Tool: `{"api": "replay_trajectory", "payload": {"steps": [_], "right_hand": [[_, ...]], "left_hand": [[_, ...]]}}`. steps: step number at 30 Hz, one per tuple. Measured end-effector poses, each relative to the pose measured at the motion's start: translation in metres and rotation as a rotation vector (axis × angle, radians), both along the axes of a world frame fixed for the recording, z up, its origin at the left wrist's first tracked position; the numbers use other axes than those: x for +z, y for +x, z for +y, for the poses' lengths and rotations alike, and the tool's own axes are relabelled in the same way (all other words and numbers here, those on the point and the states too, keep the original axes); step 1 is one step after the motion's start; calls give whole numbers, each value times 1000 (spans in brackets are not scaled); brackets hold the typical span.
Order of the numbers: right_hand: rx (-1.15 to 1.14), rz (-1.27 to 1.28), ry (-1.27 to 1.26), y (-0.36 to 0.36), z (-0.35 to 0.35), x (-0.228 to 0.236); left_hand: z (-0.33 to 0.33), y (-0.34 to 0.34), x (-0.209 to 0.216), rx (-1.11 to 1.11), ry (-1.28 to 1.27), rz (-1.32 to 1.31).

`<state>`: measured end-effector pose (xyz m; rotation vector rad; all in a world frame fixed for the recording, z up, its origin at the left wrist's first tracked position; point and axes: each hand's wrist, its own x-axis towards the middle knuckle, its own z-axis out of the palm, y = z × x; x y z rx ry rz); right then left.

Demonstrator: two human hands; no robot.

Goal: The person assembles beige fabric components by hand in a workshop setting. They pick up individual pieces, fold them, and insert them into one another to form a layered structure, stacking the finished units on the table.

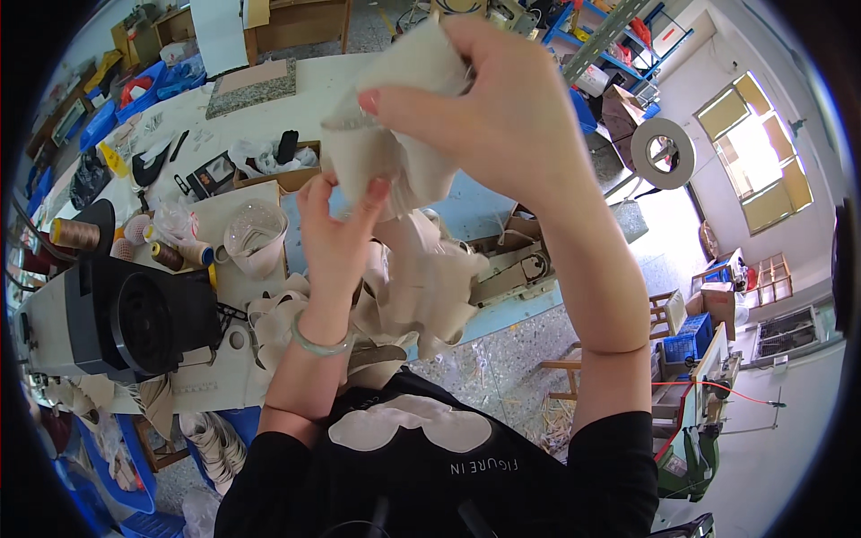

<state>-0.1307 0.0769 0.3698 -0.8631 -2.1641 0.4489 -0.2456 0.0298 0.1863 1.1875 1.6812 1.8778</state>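
A pale cream piece of leather-like material (pixel 359 152), folded and curved like a shoe upper, is held up over the bench between my two hands. My right hand (pixel 489 112) pinches its upper part, thumb on the near face, and the far fingers are partly hidden behind it. Lower down, my left hand (pixel 336 233) grips the bottom edge with thumb and fingers; a pale green bangle (pixel 318 341) circles that wrist. Beneath the hands hang and lie several more cream pieces (pixel 426 278), heaped and overlapping, somewhat blurred. Whether they join the held piece I cannot tell.
At left stands a dark sewing machine (pixel 134 314) with thread spools (pixel 76 235) behind it. A clear plastic cup (pixel 255 235) and an open cardboard box (pixel 300 175) sit on the bench. Stacked uppers (pixel 215 448) lie below left. A tape roll (pixel 662 152) is at right.
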Motion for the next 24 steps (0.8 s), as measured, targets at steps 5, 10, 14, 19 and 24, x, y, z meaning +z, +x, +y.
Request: {"api": "replay_trajectory", "payload": {"steps": [5,10,14,19,24], "right_hand": [[36,-3,-40,3,-27,1],[-17,-40,-305,16,-26,-58],[-25,-2,-368,26,-31,-123],[-176,662,-609,45,14,-139],[-40,24,-552,30,-9,-136]], "left_hand": [[-16,-4,10,-89,331,-196],[-46,-6,-14,-169,182,66],[-73,-14,-47,-229,71,139],[-112,-27,-57,-374,-47,-42],[-108,-27,-55,-384,-61,-72]]}}
